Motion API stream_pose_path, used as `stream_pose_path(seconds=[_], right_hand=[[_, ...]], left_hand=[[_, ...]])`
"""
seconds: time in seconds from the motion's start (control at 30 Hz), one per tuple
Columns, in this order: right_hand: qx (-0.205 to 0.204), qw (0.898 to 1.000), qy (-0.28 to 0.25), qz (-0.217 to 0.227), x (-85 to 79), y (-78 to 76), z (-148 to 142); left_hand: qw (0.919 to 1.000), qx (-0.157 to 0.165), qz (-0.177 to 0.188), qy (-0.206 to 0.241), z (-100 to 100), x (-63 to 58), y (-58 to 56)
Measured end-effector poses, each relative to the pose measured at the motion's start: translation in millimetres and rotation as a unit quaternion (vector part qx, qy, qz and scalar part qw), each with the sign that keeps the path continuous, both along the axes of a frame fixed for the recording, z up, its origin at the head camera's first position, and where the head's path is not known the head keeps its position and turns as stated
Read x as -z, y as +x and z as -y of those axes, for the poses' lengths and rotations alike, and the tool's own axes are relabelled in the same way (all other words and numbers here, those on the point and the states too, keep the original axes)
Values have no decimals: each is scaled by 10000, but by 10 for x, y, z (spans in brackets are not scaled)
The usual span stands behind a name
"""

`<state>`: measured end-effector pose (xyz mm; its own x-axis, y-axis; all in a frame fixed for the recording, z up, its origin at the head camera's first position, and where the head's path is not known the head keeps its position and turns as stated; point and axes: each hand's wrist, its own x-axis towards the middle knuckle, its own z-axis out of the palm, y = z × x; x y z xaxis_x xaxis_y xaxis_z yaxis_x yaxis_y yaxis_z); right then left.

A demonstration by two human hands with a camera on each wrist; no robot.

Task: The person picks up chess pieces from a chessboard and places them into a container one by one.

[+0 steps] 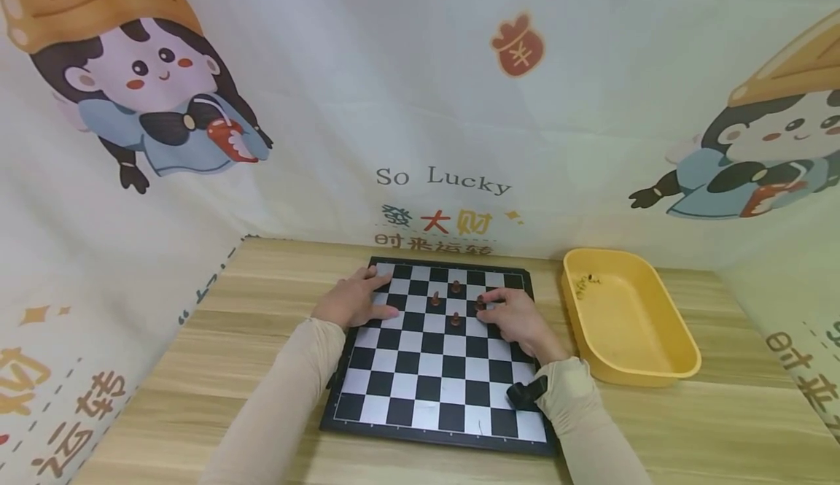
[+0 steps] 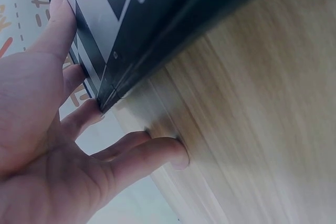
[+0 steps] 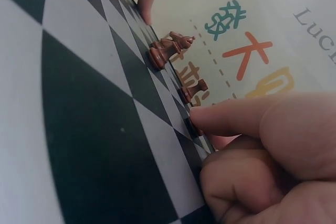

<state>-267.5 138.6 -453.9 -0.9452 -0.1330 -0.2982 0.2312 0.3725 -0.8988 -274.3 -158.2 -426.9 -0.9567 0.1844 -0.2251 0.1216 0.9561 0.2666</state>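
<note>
Right of centre, the right grip (image 1: 521, 322) pinches a brown chess piece (image 1: 480, 305) on the chessboard (image 1: 426, 389), not yet released; three other pieces (image 1: 456, 319) already stand there. The left grip (image 1: 354, 300) is spread.

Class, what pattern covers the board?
The board carries black-and-white checks, clearest in the head view.

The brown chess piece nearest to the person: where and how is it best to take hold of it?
Probably pinch the brown chess piece at its narrower stem, above the wide base, coming down from the near side: it stands upright, and the other three brown pieces are all farther back.
</note>
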Motion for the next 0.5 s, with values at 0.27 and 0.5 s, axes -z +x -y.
stream_pose_path(seconds=[0.27, 0.5], right_hand=[[73, 9999, 47, 55, -5, -11, 14], [148, 9997, 157, 91, -25, -5, 27]], left_hand=[[9999, 41, -97, 9, 2, 8, 15], [9999, 31, -156, 5, -4, 5, 27]])
